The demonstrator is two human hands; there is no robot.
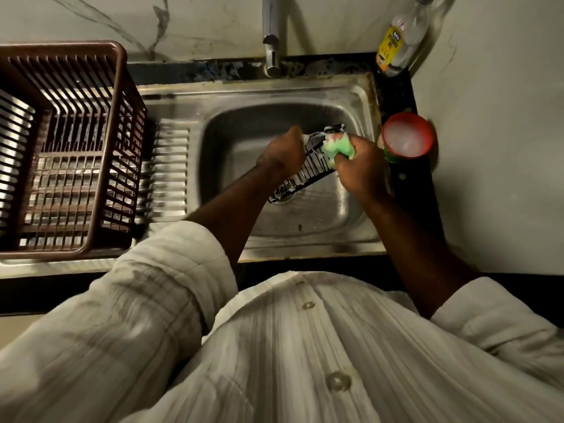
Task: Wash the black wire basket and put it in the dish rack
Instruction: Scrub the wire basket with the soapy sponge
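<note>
Over the steel sink (351, 99) I hold the black wire basket (308, 170) tilted, its lower end near the drain. My left hand (282, 152) grips its upper left edge. My right hand (358, 169) grips a green sponge (340, 147) and presses it against the basket's upper right part, where there is some white foam. The brown plastic dish rack (65, 148) stands on the drainboard at the left with nothing in it.
The tap (271, 35) rises behind the sink with no water visibly running. A dish-gel bottle (399, 38) lies at the back right corner. A red-rimmed tub of white soap (406, 138) sits on the dark counter just right of the sink.
</note>
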